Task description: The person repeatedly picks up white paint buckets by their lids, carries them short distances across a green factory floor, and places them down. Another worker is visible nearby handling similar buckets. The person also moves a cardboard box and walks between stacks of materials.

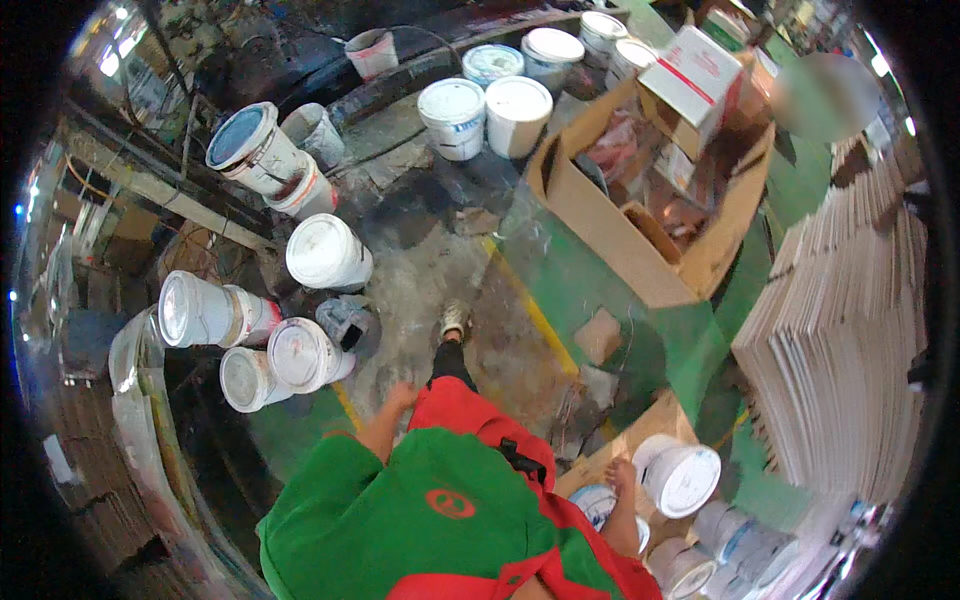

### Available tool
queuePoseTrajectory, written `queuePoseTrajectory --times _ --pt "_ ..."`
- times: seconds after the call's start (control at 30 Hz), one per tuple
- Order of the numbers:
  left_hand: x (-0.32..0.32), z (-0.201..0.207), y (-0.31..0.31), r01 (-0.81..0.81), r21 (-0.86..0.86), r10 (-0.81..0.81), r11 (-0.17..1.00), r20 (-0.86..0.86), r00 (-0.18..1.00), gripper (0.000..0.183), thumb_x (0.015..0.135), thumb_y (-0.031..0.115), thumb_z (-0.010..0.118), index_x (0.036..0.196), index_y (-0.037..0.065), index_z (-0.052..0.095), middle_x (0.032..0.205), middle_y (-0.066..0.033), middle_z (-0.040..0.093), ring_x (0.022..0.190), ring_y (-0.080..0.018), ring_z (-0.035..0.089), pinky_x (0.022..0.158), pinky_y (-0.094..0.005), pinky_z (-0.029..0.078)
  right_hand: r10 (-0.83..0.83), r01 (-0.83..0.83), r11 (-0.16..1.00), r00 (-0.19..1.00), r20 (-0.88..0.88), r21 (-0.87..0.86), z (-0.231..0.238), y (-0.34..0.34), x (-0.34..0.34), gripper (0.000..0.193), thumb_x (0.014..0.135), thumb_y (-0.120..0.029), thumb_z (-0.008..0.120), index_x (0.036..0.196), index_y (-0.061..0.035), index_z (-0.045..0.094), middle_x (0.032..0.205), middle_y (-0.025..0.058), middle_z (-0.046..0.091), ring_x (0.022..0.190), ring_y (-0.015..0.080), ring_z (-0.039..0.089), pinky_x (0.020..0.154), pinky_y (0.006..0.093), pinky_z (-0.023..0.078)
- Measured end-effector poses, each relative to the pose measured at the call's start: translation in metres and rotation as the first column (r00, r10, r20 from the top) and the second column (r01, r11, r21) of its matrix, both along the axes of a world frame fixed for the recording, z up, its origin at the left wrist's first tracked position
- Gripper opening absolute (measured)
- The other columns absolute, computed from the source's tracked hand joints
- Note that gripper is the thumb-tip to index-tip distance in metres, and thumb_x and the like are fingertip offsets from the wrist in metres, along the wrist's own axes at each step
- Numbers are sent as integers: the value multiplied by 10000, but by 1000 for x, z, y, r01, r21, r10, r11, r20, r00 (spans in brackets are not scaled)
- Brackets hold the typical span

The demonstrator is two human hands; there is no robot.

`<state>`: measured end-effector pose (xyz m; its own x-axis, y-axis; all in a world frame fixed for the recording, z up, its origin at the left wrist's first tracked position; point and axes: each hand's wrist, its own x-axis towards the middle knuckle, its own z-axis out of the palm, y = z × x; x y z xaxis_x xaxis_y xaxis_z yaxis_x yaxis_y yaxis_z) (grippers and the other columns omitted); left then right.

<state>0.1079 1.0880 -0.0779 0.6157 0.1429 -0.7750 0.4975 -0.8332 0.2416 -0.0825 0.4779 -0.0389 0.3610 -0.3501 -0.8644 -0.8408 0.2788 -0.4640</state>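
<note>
My left hand (402, 396) hangs low beside my red trousers, small and indistinct, with no object visible in it. It is nearest to the white lidded bucket (300, 355) on the floor to the left. My right hand (621, 474) hangs at my other side, fingers loosely bent and a little apart, with nothing visible in them. Just right of it in the picture stands a white lidded bucket (688, 480). Below that hand another bucket (592, 502) is partly hidden by my arm. One of my feet shows in a light shoe (454, 319) on the worn floor.
Several white buckets (455, 112) line the far side, more (328, 252) stand at left. A large open cardboard box (625, 245) holds scraps and a white carton (692, 82). Stacked cardboard sheets (830, 340) rise at right. A flat cardboard piece (598, 336) lies on the floor.
</note>
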Motion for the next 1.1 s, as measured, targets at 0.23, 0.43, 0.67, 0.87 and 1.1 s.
queuePoseTrajectory --times 0.23,0.43,0.67,0.87,1.1 --pt "122 -19 107 -68 -227 65 971 -20 998 455 762 422 585 880 -9 671 897 -223 657 729 -342 643 665 -437 495 184 -88 961 910 373 -261 48 122 384 252 791 -175 596 971 0 617 805 50 606 640 140 559 550 257 440" --pt "351 45 181 -522 -524 695 673 206 689 314 872 277 560 983 -13 608 825 -108 673 667 -189 646 594 -304 497 377 -369 924 843 384 -98 68 285 566 298 889 -222 568 1121 -35 561 919 67 620 754 148 601 653 286 496" --pt "521 47 193 -554 -619 776 557 150 613 268 910 251 541 1014 9 594 801 -66 644 642 -138 605 560 -261 466 414 -405 907 907 75 -112 23 306 641 304 896 -273 573 1083 -34 597 878 49 632 732 130 589 648 284 471" --pt "572 -6 168 -759 -479 835 441 -92 543 192 900 249 535 862 65 577 720 -41 597 597 -128 560 488 -262 427 658 -620 752 727 198 -222 0 309 842 310 892 -293 579 1026 -18 632 873 51 639 740 143 582 667 301 465" --pt "703 -80 154 -409 37 405 912 -245 881 287 907 280 525 1060 44 581 920 -87 655 799 -177 629 670 -298 502 914 -731 405 340 222 -549 -97 287 1270 304 875 -301 575 918 -8 642 824 127 659 757 189 638 718 331 501"
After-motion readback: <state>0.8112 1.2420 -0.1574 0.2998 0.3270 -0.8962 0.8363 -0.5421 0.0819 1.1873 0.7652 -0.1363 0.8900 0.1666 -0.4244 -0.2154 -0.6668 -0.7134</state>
